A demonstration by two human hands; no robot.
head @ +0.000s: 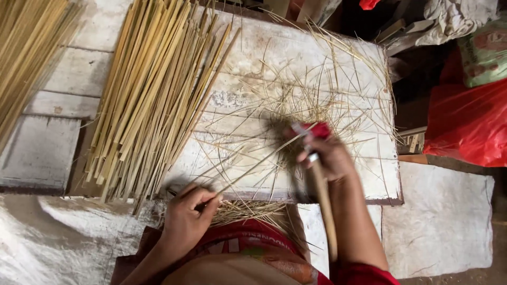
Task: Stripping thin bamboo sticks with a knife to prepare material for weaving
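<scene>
Near the desk's [338, 58] front edge, the left hand [185, 219] has its fingers [208, 203] pinched together on a thin bamboo sliver [253, 166], which slants up toward the right hand [325, 158]; that hand's fingers are clamped around a blurred knife [317, 158]. Bamboo strips [153, 89] lie along the desk's left edge.

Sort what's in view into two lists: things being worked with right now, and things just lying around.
In use:
left hand pinching a thin bamboo strip
right hand gripping a blurred tool with a long wooden handle
white wooden board
pile of bamboo slats

Lying about:
red plastic bag
green sack
crumpled grey cloth
</scene>
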